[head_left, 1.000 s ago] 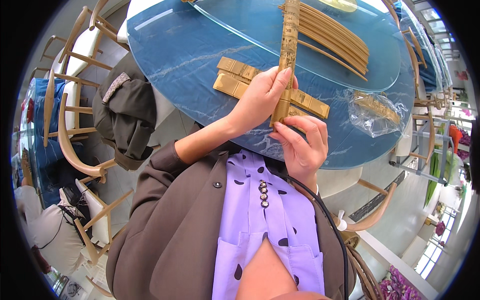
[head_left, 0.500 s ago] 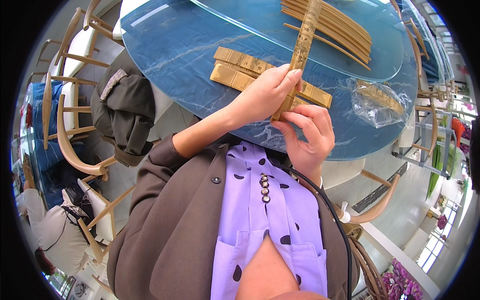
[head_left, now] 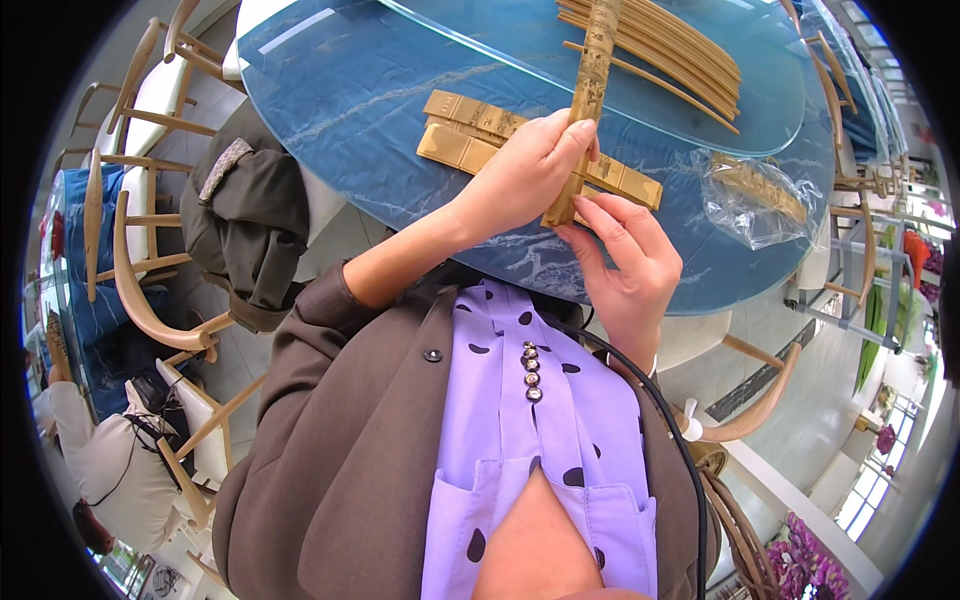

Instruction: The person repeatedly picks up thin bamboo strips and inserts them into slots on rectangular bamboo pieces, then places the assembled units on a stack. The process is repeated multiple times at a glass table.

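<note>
A bright room with pale floor tiles, tall windows at lower right and bent-wood chairs (head_left: 130,290) surrounds a round blue marbled table (head_left: 350,110), on which rests a clear glass turntable disc (head_left: 700,110). A dark grey jacket (head_left: 250,220) is draped over the chair at the table's left edge. On the glass lies a fan of thin curved bamboo slats (head_left: 670,45); on the blue surface, just in front of the hands, lie flat golden-tan bamboo blocks (head_left: 470,130) in two rows.

The long upright bamboo strip (head_left: 585,100) rises from the hands toward the top edge. The left hand (head_left: 520,180) is clenched round its lower part, thumb and fingers wrapped over it. The right hand (head_left: 625,265) touches the strip's bottom end with extended fingertips; whether it pinches the strip or only steadies it cannot be told.

Risk, as a judgement: the strip is held only near its base, so its tall free end may tip and sweep the loose slats, or slip down onto the blocks.

Packaging: a crumpled clear plastic bag (head_left: 755,195), unlabelled as far as visible, lies at the table's right rim with more tan bamboo pieces inside. No signs are legible.
</note>
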Demonstrator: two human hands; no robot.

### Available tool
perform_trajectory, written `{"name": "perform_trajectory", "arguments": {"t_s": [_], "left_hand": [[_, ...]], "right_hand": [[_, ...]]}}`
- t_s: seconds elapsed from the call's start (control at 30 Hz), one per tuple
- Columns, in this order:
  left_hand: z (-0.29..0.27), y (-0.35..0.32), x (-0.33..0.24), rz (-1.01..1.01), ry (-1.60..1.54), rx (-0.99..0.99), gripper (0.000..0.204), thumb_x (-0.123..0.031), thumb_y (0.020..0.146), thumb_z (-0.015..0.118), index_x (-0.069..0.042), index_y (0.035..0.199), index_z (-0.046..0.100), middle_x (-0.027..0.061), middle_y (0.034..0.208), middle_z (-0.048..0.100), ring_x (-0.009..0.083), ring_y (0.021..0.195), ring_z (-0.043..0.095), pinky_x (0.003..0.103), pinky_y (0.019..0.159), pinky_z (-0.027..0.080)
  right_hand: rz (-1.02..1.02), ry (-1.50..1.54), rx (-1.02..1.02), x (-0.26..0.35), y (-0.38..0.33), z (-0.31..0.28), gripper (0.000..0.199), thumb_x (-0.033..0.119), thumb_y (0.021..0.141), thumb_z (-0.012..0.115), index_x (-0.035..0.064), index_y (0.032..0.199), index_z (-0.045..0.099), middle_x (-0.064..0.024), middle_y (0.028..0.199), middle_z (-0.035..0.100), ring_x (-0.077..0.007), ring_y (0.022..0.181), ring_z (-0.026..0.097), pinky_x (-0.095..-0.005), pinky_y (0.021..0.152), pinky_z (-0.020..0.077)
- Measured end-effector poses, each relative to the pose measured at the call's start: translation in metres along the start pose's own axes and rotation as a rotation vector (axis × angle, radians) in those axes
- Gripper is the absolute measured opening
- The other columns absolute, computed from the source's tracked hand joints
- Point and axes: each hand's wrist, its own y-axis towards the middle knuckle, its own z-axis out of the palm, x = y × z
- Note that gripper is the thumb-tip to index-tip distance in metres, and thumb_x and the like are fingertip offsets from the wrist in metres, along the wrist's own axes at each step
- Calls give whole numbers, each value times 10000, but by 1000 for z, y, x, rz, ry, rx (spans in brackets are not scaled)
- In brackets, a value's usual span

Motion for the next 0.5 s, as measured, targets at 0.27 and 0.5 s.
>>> {"name": "perform_trajectory", "arguments": {"t_s": [0.27,0.5], "left_hand": [[4,-4,0,-12,63,-13,348,-302,1108,404,-22,956,543,75,844,547,171,811,502,314,782,440],[5,-6,1,-24,55,-7,343,-289,1108,399,-13,966,545,100,847,558,202,814,523,330,790,444]], "right_hand": [[-87,-109,-27,1,-3,4,343,108,669,857,74,999,768,-53,918,698,-233,768,673,-335,629,511],[-68,-136,-18,7,-3,2,304,102,710,834,77,1008,775,-56,929,704,-237,777,678,-341,662,517]]}}
